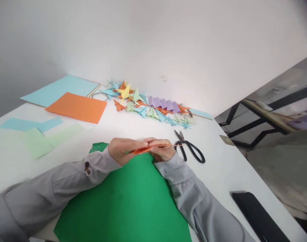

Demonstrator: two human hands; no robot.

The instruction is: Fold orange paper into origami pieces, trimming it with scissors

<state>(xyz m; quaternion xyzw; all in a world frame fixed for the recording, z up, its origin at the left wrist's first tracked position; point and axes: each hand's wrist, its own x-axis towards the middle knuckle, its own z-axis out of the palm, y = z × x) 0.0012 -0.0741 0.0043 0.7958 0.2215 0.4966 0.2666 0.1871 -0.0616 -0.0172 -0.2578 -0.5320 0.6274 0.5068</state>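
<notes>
The white table (pixel 214 174) is the biggest thing here, and upon it lies the green sheet (pixel 128 201), which goes under both forearms. On the far left are the light blue sheets (pixel 65 85), with the orange sheet (pixel 79 107) lying partly over them. A black flat object (pixel 259 215) rests near the right edge. Blue and pale green offcuts (pixel 64 136) lie on the left side. Along the wall there is a heap of folded paper shapes (pixel 153 112), in several colours. The scissors (pixel 181 138) lie with blades open, just beyond the right hand (pixel 162 149).

The smallest thing is the one being worked: the folded orange paper (pixel 140 151), which is above the far part of the green sheet, between the two hands. The left hand (pixel 124 148) pinches it at one end, thumb and fingers closed upon it; the right hand's fingers are also closed on it, farther along. The paper is seen almost from its edge, so the number of layers cannot be told.

If the two hands press unequally, the layers could slide and the crease would come out crooked. The thin end, which sticks out past the right hand, has no support and could bend. If the right wrist swings outward, it could push the scissors.
</notes>
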